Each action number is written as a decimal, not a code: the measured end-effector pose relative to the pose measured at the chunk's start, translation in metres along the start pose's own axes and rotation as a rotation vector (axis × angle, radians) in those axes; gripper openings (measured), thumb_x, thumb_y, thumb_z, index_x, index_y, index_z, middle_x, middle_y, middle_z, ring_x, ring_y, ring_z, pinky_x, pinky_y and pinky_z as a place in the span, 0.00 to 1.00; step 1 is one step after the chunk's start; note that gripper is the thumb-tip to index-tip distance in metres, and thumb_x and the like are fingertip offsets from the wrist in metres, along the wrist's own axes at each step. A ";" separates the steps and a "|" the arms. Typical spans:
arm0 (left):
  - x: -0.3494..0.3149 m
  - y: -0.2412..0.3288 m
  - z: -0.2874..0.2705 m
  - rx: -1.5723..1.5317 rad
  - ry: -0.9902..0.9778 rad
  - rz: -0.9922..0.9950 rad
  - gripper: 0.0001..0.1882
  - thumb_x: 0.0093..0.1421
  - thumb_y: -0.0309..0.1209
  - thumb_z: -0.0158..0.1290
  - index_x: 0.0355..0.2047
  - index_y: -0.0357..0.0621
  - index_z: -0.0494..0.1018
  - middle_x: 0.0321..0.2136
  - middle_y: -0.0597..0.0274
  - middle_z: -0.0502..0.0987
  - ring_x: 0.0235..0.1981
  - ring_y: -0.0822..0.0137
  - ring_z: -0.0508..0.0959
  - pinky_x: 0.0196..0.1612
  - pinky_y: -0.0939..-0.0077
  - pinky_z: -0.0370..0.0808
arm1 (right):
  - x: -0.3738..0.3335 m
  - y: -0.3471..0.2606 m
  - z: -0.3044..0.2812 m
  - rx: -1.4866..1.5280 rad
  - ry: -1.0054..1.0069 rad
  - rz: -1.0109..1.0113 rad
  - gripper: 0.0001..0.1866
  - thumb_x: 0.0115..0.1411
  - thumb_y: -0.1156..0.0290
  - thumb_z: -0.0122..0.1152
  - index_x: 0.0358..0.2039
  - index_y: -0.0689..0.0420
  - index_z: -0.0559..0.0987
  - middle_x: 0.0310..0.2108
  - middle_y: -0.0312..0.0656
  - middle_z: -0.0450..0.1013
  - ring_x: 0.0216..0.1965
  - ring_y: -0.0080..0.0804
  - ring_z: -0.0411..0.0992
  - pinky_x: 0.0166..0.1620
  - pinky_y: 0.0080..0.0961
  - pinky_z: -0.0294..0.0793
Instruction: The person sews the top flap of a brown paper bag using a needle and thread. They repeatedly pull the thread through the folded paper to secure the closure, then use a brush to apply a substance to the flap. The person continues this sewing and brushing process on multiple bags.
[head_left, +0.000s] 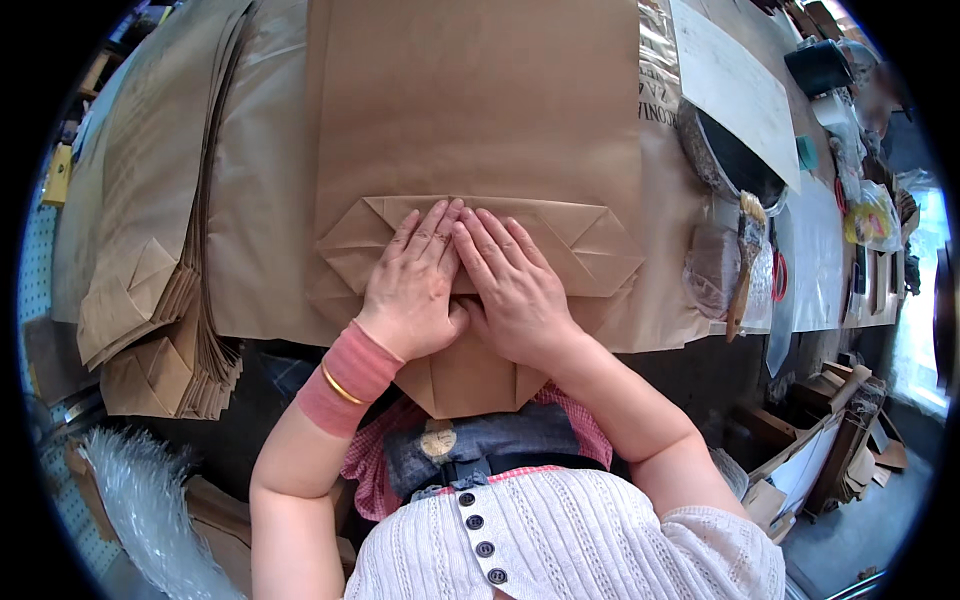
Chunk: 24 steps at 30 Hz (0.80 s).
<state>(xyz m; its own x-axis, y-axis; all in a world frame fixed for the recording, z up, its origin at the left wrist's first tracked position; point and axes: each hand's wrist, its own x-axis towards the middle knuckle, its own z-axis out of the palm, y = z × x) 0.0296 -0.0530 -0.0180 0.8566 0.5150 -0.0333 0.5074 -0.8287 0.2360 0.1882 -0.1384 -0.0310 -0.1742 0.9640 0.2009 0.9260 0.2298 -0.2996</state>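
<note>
A large brown paper bag [480, 100] lies flat before me, its folded bottom turned toward me. Both palms are laid flat on that folded bottom, side by side, with the fingertips almost meeting near its upper fold. My left hand [415, 285] has its fingers stretched out; a pink band and a gold bangle circle that wrist. Beside it my right hand [515, 285] lies with straight fingers too, thumb toward the left one. Nothing is gripped by either. Below my hands another folded paper end [470, 375] hangs over the table's near edge. The paper under my palms is hidden.
At the left, a stack of folded brown paper bags [150, 290] overhangs the table edge. On the right are a dark basin [730, 150] under a pale board [735, 85], a paste brush [747, 255] and red-handled scissors [779, 277]. Clear plastic strands [145, 510] stand at lower left.
</note>
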 end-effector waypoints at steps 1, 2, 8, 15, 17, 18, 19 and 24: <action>0.001 -0.003 0.001 0.039 -0.014 -0.019 0.45 0.48 0.43 0.54 0.64 0.32 0.59 0.69 0.49 0.54 0.71 0.58 0.52 0.73 0.59 0.45 | 0.002 0.000 -0.001 0.009 -0.014 0.054 0.43 0.53 0.54 0.64 0.64 0.66 0.63 0.66 0.52 0.59 0.69 0.47 0.55 0.70 0.39 0.51; 0.002 -0.002 0.004 0.065 -0.033 -0.028 0.45 0.48 0.44 0.54 0.65 0.32 0.58 0.69 0.49 0.54 0.71 0.58 0.52 0.72 0.59 0.46 | -0.001 0.002 -0.006 0.015 -0.038 0.121 0.44 0.53 0.52 0.63 0.64 0.67 0.62 0.66 0.53 0.58 0.69 0.47 0.55 0.70 0.39 0.51; 0.008 0.008 -0.006 0.166 -0.102 -0.218 0.51 0.44 0.47 0.56 0.66 0.30 0.55 0.68 0.44 0.56 0.70 0.54 0.54 0.72 0.59 0.48 | -0.027 0.024 -0.024 0.194 0.026 0.292 0.42 0.55 0.54 0.67 0.63 0.67 0.63 0.64 0.56 0.62 0.66 0.49 0.59 0.68 0.40 0.56; 0.024 0.036 0.001 0.371 0.105 0.179 0.35 0.50 0.38 0.57 0.57 0.30 0.66 0.60 0.42 0.68 0.62 0.51 0.68 0.65 0.62 0.63 | -0.049 0.050 -0.080 0.533 0.449 0.436 0.27 0.58 0.72 0.65 0.57 0.64 0.73 0.56 0.55 0.71 0.59 0.47 0.70 0.61 0.35 0.67; 0.042 0.034 0.002 0.191 0.112 0.083 0.29 0.50 0.33 0.57 0.52 0.31 0.71 0.54 0.45 0.74 0.56 0.51 0.73 0.61 0.63 0.69 | -0.050 0.042 -0.082 0.586 0.371 0.450 0.24 0.57 0.75 0.64 0.55 0.63 0.75 0.55 0.54 0.73 0.58 0.46 0.71 0.60 0.34 0.68; 0.046 0.029 0.018 0.219 0.187 0.136 0.29 0.47 0.33 0.58 0.50 0.32 0.72 0.49 0.46 0.76 0.54 0.50 0.74 0.58 0.63 0.70 | -0.051 0.039 -0.082 0.515 0.373 0.402 0.23 0.57 0.76 0.64 0.54 0.63 0.76 0.54 0.53 0.74 0.57 0.46 0.72 0.60 0.34 0.68; 0.050 0.024 0.028 0.256 0.260 0.182 0.29 0.43 0.33 0.59 0.47 0.32 0.74 0.45 0.46 0.77 0.52 0.49 0.75 0.56 0.62 0.72 | -0.052 0.036 -0.083 0.449 0.377 0.347 0.22 0.56 0.77 0.63 0.53 0.63 0.76 0.53 0.53 0.75 0.56 0.46 0.72 0.60 0.33 0.69; 0.059 0.054 0.025 0.259 -0.118 0.141 0.34 0.50 0.36 0.59 0.54 0.26 0.68 0.52 0.39 0.72 0.56 0.48 0.71 0.50 0.60 0.74 | -0.061 0.022 -0.083 0.449 0.310 0.307 0.17 0.56 0.80 0.62 0.48 0.62 0.80 0.51 0.51 0.76 0.54 0.43 0.74 0.57 0.34 0.71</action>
<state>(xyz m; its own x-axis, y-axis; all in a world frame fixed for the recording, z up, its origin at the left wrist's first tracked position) 0.1097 -0.0726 -0.0314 0.9175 0.3743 -0.1342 0.3767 -0.9263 -0.0080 0.2472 -0.2034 0.0273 0.2452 0.9268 0.2846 0.6753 0.0474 -0.7360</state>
